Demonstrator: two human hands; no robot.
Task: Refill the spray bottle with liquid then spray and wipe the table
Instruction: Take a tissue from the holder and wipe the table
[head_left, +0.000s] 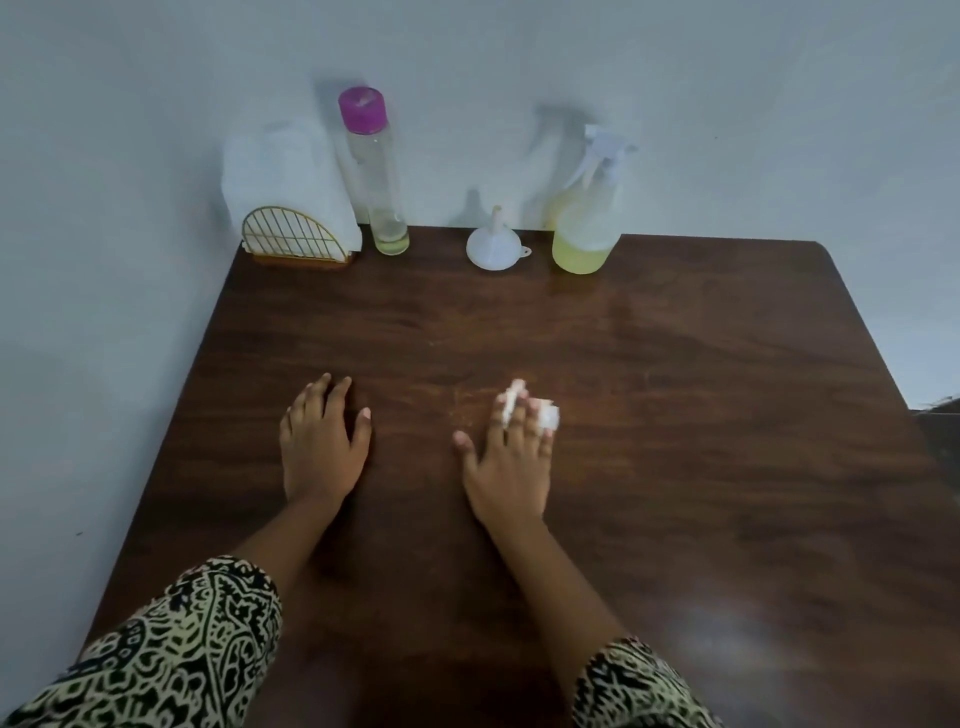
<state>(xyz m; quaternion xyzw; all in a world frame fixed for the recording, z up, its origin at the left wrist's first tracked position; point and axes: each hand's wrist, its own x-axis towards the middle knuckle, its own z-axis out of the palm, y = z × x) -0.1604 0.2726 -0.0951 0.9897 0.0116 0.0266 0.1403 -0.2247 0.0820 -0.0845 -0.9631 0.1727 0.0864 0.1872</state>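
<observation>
The spray bottle (587, 218) stands at the back right of the dark wooden table (675, 415), holding yellow liquid in its lower part, trigger head on. A white funnel (493, 244) sits upside down to its left. Further left stands a tall clear bottle (376, 176) with a pink cap and a little yellowish liquid at the bottom. My right hand (506, 462) lies palm down mid-table, pressing a crumpled white tissue (545, 413) under its fingers. My left hand (322, 441) rests flat on the wood beside it, holding nothing.
A gold wire holder (293, 241) with white napkins (283, 171) stands at the back left corner, against the pale wall. The table's left edge runs close to the wall; its right back corner is rounded. My patterned sleeves show at the bottom.
</observation>
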